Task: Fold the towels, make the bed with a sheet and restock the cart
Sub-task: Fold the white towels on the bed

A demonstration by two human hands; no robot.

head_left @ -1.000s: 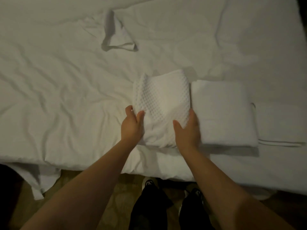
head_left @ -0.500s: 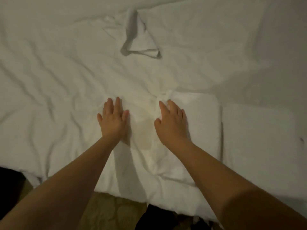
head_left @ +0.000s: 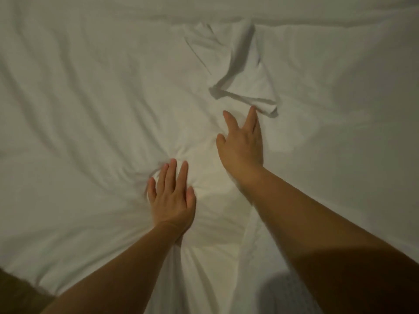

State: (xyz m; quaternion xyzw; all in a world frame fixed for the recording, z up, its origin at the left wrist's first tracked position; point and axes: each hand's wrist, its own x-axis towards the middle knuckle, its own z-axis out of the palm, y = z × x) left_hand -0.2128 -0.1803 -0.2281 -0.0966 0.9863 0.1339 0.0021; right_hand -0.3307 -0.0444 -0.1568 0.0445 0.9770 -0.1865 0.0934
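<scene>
- Two bare hands out over a white sheet, palms down, forearms reaching in from the near edge.
- Left hand: pressed flat on the sheet near the middle, fingers straight and close together. Grip wide, holding nothing. Creases fan out from under the fingertips.
- Right hand: farther out and a little to the right, fingers straight and spread. Grip wide, holding nothing. One fingertip touches the near edge of a turned-over flap of white cloth.
- Flap: crumpled on the sheet just beyond the right hand, with dark shadow along its left and near edges.
- Sheet: wrinkled all over, covering the bed across nearly the whole view.
- Dark floor visible only at the near left corner.
- Near right, beside the right forearm: a shaded patch of textured white towel, mostly hidden.
</scene>
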